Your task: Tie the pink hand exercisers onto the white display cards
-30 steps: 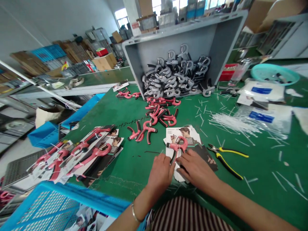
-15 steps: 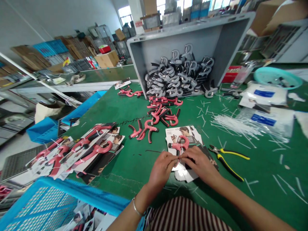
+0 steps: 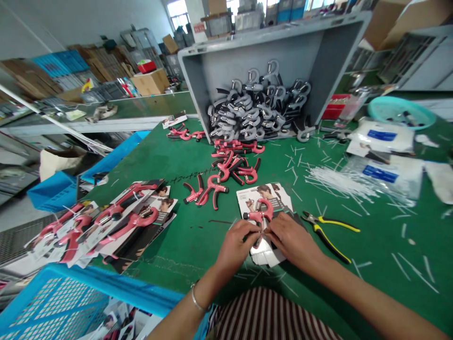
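A red hand grip strengthener (image 3: 265, 208) with black parts lies on top of a stack of printed cards (image 3: 247, 200) in front of me. Over its lower handles, my left hand (image 3: 236, 245) pinches with thumb and forefinger. Facing it from the other side, my right hand (image 3: 292, 238) pinches too, its fingertips close to the left ones. Whatever is between the fingers is too small or hidden to make out. Diagonal cutters (image 3: 331, 229) with yellow and black handles rest to the right of my right hand. A loose pile of white cable ties (image 3: 339, 182) lies beyond them.
A grey crate (image 3: 255, 40) on its side holds many grey grip strengtheners (image 3: 244, 111). More red ones (image 3: 214, 186) lie before it. Carded ones (image 3: 130, 217) are piled at left, above a blue basket (image 3: 46, 293). Plastic bags (image 3: 384, 137) and a turquoise basin (image 3: 401, 113) are at right.
The view has shifted slightly, moving the scene left and a little up. My fingertips stay over the strengthener's handles, and a small gap now shows between the two hands.
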Tool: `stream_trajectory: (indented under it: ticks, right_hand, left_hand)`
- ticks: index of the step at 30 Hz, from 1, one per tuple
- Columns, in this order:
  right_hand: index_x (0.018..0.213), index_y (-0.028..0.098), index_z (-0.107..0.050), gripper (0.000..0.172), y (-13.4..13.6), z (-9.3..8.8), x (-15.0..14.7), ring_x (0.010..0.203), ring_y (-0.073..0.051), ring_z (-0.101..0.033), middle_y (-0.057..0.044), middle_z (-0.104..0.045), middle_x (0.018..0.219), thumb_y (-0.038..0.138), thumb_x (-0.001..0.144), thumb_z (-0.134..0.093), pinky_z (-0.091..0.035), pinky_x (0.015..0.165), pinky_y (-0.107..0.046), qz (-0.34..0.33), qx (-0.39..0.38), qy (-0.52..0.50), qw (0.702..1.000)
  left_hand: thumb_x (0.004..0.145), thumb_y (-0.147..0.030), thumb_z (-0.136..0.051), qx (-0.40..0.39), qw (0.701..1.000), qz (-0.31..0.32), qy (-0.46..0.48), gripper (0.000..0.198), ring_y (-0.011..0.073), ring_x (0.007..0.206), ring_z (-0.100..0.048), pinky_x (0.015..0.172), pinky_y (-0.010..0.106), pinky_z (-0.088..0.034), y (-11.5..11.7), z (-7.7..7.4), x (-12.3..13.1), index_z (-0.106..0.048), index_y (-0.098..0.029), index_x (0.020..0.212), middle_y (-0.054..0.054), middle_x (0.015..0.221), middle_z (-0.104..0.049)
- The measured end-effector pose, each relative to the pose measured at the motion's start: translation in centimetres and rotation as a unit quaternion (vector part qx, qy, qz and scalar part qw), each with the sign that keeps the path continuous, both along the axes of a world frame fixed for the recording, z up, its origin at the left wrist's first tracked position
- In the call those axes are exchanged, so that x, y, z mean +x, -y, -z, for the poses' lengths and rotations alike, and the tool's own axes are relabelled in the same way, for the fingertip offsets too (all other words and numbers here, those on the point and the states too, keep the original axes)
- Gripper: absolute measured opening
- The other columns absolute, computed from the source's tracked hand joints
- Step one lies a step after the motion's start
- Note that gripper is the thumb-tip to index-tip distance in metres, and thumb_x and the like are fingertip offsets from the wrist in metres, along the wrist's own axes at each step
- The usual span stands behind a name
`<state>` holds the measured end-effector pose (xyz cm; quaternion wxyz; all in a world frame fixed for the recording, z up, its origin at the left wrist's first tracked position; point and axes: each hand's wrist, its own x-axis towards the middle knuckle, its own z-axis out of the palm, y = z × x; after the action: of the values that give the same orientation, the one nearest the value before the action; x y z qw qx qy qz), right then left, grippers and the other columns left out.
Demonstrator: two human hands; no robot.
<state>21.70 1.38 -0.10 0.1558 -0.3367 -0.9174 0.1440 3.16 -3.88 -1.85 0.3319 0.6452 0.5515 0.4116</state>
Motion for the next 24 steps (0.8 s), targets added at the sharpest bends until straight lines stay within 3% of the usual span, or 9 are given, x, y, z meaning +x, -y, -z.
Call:
stream_trajectory:
  ticks: [12, 19, 24]
  right_hand:
    - [0.079, 0.017, -0.061, 0.012, -0.1, -0.5, -0.8, 0.078, -0.026, -0.054, -0.009, -0.064, 0.077, 0.014, 0.089, -0.056, -0.041, 0.073, -0.038, -0.024, 0.081, 0.066, 0.994]
    - [0.078, 0.016, -0.060, 0.016, -0.1, -0.4, -0.8, 0.079, -0.024, -0.054, -0.008, -0.063, 0.078, 0.018, 0.093, -0.055, -0.041, 0.073, -0.035, -0.021, 0.053, 0.019, 0.998]
    - [0.079, 0.015, -0.062, 0.019, 0.0, 0.0, -0.8, 0.079, -0.023, -0.052, -0.009, -0.062, 0.077, 0.017, 0.095, -0.051, -0.041, 0.072, -0.036, -0.045, 0.079, 0.008, 0.996]
  left_hand:
    - [0.087, -0.015, -0.062, -0.005, 1.000, 0.005, -0.023, 0.015, 0.0166, 0.090, -0.063, 0.085, 0.029, -0.049, -0.1, -0.2, 0.0, -0.073, -0.021, 0.095, 0.003, 0.092, -0.070]
    - [0.088, -0.018, -0.062, -0.004, 0.998, 0.028, -0.047, 0.012, 0.0167, 0.089, -0.064, 0.084, 0.029, -0.048, -0.2, -0.8, -0.6, -0.072, -0.021, 0.094, 0.003, 0.092, -0.070]
    - [0.089, -0.019, -0.061, -0.003, 0.995, 0.045, -0.088, 0.010, 0.0167, 0.087, -0.063, 0.083, 0.029, -0.048, -0.3, -1.2, -1.0, -0.070, -0.021, 0.093, 0.003, 0.090, -0.069]
